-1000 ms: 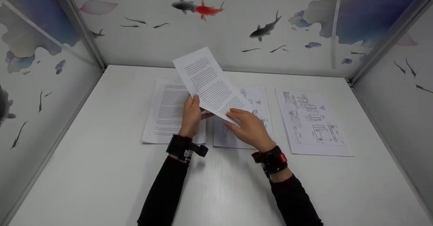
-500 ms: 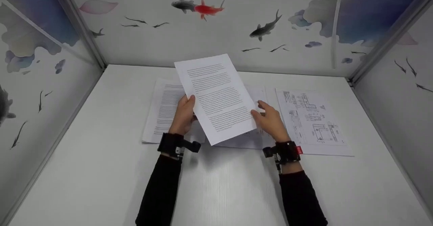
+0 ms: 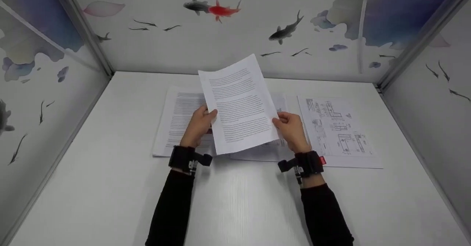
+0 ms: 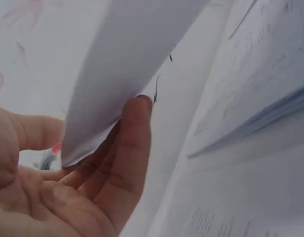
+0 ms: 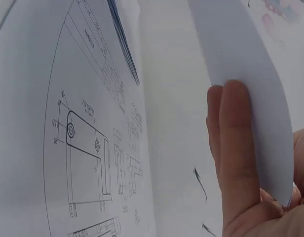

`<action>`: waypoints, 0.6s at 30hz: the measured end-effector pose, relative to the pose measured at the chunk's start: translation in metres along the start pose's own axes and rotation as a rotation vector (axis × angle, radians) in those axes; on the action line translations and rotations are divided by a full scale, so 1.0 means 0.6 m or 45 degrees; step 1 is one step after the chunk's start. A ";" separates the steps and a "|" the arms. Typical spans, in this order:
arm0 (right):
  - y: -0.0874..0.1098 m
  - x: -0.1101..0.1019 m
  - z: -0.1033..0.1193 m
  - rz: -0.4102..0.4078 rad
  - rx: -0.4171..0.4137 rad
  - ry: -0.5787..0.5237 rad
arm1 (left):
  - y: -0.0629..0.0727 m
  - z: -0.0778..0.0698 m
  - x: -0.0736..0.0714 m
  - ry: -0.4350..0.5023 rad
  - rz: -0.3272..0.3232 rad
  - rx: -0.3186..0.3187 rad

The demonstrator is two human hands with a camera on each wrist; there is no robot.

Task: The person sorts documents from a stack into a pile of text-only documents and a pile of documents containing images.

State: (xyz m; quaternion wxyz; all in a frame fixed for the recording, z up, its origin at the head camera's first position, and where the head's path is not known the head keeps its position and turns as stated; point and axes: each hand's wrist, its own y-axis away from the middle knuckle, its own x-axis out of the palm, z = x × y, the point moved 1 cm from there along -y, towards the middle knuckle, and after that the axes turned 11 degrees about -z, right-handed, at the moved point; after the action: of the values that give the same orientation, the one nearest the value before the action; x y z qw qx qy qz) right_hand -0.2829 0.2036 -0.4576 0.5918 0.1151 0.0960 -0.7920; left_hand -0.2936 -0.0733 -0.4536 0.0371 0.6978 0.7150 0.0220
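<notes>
Held up over the table is a printed sheet of paper [image 3: 239, 106], covered in blocks of text lines and slightly bowed along its top. My left hand [image 3: 199, 125] pinches its left edge, thumb in front and fingers behind. At the lower right edge my right hand [image 3: 292, 130] pinches it between thumb and fingers. The left wrist view shows the blank back of the paper [image 4: 127, 59] against the curled fingers [image 4: 134, 148]. In the right wrist view, fingers [image 5: 237, 148] lie along the back of the bent paper [image 5: 268, 113].
Under the left hand lies a stack of text pages [image 3: 165, 143]. A middle stack of drawings [image 3: 257, 154] is mostly hidden by the held paper. To the right lies a stack of technical drawings [image 3: 340, 132]. Walls with painted fish [image 3: 281, 32] enclose the white table [image 3: 235, 209].
The paper has swung from a slant to more upright and facing me. My right hand moved right from its bottom corner and now grips its right edge; the left hand kept hold.
</notes>
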 end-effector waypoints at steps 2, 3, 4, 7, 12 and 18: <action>0.002 0.007 0.000 -0.073 -0.036 -0.007 | 0.004 -0.002 -0.002 -0.210 -0.010 -0.013; 0.004 0.010 0.001 -0.109 -0.055 -0.009 | 0.005 -0.003 -0.003 -0.304 -0.011 -0.009; 0.006 0.015 0.002 -0.134 -0.074 0.005 | 0.007 -0.004 -0.005 -0.383 -0.010 0.004; 0.015 0.030 0.003 -0.167 -0.124 0.021 | 0.010 -0.006 -0.015 -0.588 -0.051 0.045; 0.031 0.058 0.001 -0.089 -0.161 0.015 | 0.007 -0.003 -0.046 -0.902 -0.178 0.068; 0.039 0.102 0.009 0.112 -0.128 -0.017 | 0.002 -0.003 -0.091 -1.056 -0.304 0.071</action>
State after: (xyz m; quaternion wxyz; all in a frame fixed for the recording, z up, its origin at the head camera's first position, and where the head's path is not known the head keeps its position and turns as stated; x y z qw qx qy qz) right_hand -0.2775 0.1394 -0.4709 0.6317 0.0840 0.1264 -0.7602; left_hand -0.2915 -0.1280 -0.4504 0.3048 0.5607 0.7156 -0.2840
